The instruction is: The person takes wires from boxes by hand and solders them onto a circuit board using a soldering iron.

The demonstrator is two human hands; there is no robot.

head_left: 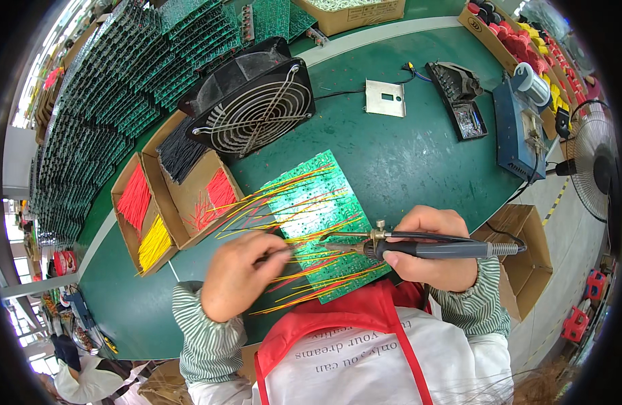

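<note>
A green circuit board [331, 196] lies on the green table in front of me, with red and yellow wires [257, 196] sticking out past its left edge. My right hand [436, 250] is wrapped round a soldering iron [432, 250], which has a thin metal feed tube clamped along it. The iron's tip points left, over the middle of the board. At the board's left edge my left hand [240, 273] is closed, thumb and fingers pinched together near the wire ends. What it holds, probably a wire, is largely hidden by the fingers.
Left of the board, a divided cardboard box [183, 223] holds red, yellow and black wires. A black fan [257, 101] stands behind it, near stacked circuit boards [115, 101]. At the right are a blue soldering station [517, 128], a solder spool [530, 81] and a black tray [463, 101].
</note>
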